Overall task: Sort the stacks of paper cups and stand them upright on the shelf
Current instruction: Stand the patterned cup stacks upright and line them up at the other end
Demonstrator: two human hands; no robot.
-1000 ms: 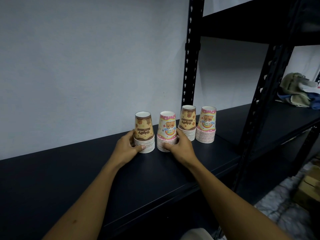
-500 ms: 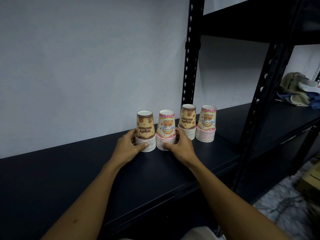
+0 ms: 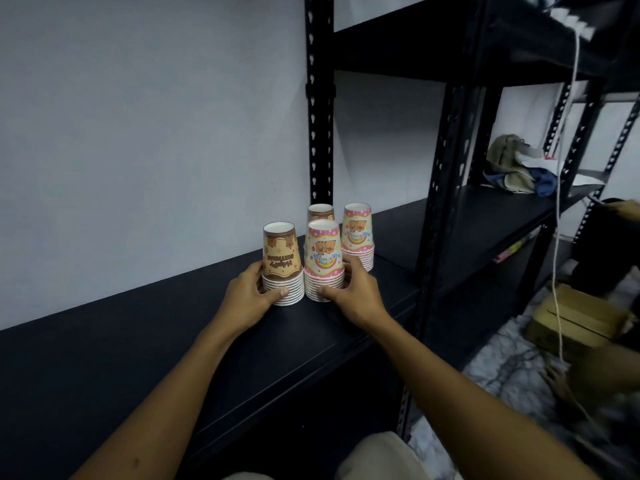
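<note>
I hold two cup stacks side by side on the dark shelf, now drawn close together.

My left hand [image 3: 247, 296] curls round the rims of the brown paper-cup stack [image 3: 282, 263]; my right hand [image 3: 353, 293] grips the pink paper-cup stack [image 3: 323, 259] the same way. A second ago a gap showed between them; now they stand nearly touching, which suggests the front pair is about lined up. Both forearms reach forward, wrists low over the shelf [image 3: 173, 341]. Behind stand a second brown stack [image 3: 320, 212], mostly hidden, and a second pink stack [image 3: 358, 232], all mouth-down.
</note>
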